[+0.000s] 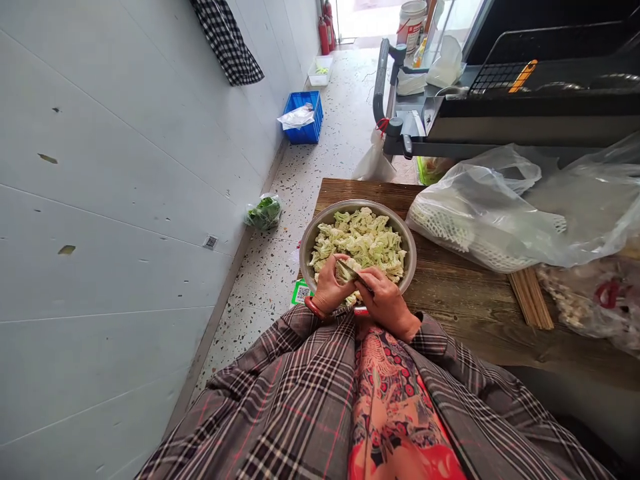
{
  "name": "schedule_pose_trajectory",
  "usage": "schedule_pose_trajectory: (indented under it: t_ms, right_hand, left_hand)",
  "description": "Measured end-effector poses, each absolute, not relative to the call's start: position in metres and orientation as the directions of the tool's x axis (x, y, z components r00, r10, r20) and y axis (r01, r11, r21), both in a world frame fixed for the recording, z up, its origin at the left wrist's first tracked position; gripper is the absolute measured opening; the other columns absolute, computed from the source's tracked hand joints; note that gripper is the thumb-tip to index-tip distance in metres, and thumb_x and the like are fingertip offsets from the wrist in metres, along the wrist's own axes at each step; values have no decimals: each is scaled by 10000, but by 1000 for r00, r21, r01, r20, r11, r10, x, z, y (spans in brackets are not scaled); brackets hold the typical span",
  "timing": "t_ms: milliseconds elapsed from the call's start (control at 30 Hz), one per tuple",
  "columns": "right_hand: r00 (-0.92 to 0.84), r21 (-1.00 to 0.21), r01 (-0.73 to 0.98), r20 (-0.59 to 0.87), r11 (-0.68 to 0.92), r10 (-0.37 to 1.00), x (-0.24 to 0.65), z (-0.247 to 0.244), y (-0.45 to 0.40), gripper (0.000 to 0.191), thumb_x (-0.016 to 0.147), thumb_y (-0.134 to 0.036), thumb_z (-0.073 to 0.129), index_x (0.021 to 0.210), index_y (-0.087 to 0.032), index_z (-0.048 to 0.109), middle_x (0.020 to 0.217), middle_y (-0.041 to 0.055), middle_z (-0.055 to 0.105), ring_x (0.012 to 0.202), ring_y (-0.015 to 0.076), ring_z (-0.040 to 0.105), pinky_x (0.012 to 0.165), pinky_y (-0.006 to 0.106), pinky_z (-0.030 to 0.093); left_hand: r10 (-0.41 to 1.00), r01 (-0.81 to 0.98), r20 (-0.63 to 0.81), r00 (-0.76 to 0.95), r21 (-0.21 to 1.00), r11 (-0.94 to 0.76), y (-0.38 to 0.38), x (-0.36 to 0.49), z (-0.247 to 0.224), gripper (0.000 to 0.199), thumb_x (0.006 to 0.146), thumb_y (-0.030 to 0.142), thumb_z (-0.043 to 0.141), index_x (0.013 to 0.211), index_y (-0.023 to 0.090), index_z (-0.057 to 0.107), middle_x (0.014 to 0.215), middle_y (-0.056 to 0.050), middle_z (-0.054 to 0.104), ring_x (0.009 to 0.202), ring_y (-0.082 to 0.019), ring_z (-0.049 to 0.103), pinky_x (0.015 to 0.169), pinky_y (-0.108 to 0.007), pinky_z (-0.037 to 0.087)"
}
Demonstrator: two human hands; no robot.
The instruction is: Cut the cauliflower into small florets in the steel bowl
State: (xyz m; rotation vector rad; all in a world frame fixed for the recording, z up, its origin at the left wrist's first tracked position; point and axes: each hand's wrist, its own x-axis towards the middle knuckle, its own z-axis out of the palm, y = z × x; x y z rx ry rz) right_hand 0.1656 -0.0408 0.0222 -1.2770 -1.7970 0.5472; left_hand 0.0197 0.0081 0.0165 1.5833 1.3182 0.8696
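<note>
Cauliflower florets (367, 239), pale yellow-green, knobbly

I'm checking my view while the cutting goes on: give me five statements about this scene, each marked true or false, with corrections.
1. The right hand holds a knife. True.
2. The left hand is empty. False: the left hand holds a cauliflower piece.
3. The round bowl contains cauliflower pieces. True.
4. The blue crate is on the table. False: the blue crate stands on the floor.
5. Thin wooden sticks lie to the right of the bowl. True.
</note>
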Motion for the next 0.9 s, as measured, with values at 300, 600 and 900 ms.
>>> schedule_pose_trajectory:
  t_ms: [300, 600, 900]
  right_hand:
    - [320, -895, 445, 152, -7, 935, 186, 11, -38, 319, 896, -446, 505, 767, -170, 597, 707, 50, 614, 650, 184, 564, 625, 316, 478]
    - [277, -937, 339, 18, -80, 961, 193, 1, -24, 414, 880, -544, 481, 671, -193, 543, 611, 18, 543, 623, 173, 509, 564, 298, 419]
    - [56, -929, 359, 117, 90, 992, 185, 15, -25, 338, 927, -453, 453, 849, -178, 634, 737, 41, 618, 713, 192, 582, 678, 322, 491]
  left_hand:
    - [970, 72, -150, 192, 988, 139, 14, 8, 10, 360, 697, 207, 598, 1044, 180, 502, 944, -32, 633, 752, -138, 623, 620, -244, 469]
    - [842, -162, -324, 430, 890, 426, 20, -15, 12, 655, 760, 385, 635, 1339, 209, 387, 1252, -140, 573, 977, -212, 649, 733, -324, 548]
    - [890, 31, -188, 415, 981, 193, 18, -14, 9, 665, 719, 266, 675, 1327, 166, 427, 1196, -142, 613, 966, -201, 634, 806, -335, 533]
